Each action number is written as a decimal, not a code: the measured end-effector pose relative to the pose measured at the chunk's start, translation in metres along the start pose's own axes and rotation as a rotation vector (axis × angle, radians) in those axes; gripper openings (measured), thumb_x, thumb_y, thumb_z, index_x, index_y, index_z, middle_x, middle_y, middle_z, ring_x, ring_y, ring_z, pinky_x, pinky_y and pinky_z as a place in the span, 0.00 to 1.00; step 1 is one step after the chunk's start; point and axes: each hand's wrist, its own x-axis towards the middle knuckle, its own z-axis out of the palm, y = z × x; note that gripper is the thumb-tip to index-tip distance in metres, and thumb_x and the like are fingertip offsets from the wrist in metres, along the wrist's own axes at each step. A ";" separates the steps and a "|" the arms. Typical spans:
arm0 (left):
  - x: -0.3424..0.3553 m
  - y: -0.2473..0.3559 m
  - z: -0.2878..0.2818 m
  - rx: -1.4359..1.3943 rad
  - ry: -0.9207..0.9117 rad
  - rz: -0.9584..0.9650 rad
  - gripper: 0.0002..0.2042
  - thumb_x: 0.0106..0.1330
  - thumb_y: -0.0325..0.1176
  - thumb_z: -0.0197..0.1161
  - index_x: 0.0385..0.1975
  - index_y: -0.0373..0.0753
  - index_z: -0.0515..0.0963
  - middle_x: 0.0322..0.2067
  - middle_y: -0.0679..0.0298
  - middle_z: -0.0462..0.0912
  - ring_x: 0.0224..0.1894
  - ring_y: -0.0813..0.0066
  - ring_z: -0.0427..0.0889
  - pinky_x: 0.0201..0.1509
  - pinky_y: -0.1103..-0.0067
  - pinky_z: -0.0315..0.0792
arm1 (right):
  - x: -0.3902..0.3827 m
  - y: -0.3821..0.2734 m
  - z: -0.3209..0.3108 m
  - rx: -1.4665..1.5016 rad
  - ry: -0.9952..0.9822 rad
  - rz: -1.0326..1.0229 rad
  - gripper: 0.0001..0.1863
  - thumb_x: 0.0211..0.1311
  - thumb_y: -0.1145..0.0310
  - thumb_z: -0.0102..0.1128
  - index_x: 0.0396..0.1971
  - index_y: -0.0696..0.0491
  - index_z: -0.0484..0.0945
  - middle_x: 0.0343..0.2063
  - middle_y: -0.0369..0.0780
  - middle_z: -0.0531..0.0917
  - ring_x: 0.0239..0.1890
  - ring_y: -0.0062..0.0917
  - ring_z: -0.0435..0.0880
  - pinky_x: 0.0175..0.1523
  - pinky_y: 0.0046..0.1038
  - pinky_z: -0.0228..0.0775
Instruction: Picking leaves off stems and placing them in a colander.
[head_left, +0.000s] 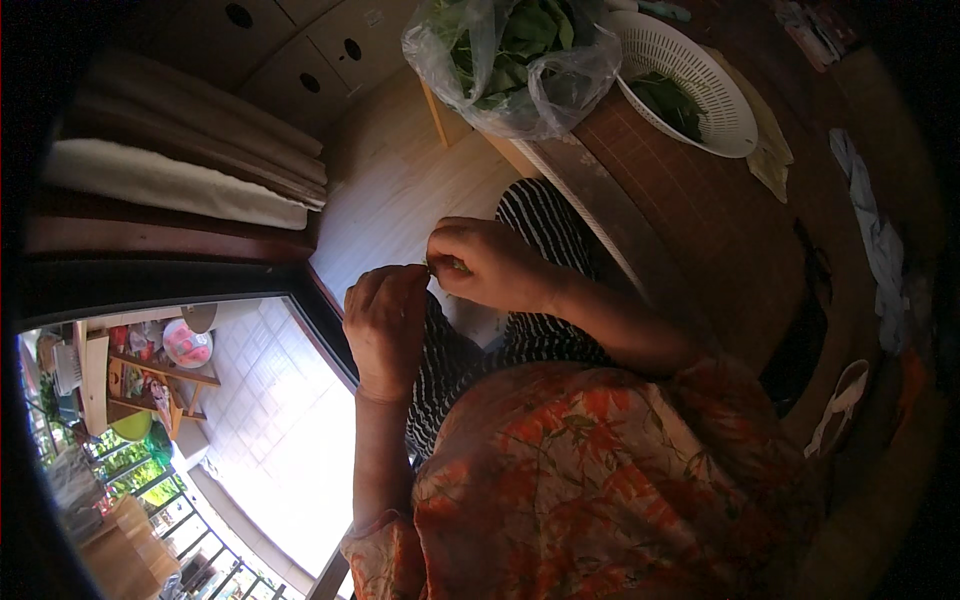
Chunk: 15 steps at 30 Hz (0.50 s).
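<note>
My right hand (485, 262) is curled around a green piece (459, 265). My left hand (384, 318) is pinched beside it, contents undeterminable.

The left forearm (382, 455) is reaching almost straight forward from the body, its wrist (385, 390) running nearly in line with it. The left hand (385, 315) is showing its back, the fingers bending over toward the right. The right forearm (635, 325) is slanting in from the right, crossing in front of the body. The right hand (480, 262) is curling its fingers in toward the palm, sitting slightly farther forward. Both hands are meeting at the fingertips, hovering left of the table's edge (610, 225).
</note>
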 end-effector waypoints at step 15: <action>-0.007 -0.005 0.002 -0.174 -0.059 -0.180 0.05 0.56 0.23 0.69 0.31 0.37 0.83 0.32 0.60 0.84 0.30 0.67 0.84 0.35 0.76 0.77 | -0.001 0.004 0.003 0.405 -0.009 0.153 0.03 0.60 0.76 0.56 0.28 0.59 0.74 0.24 0.35 0.76 0.28 0.14 0.72 0.34 0.22 0.67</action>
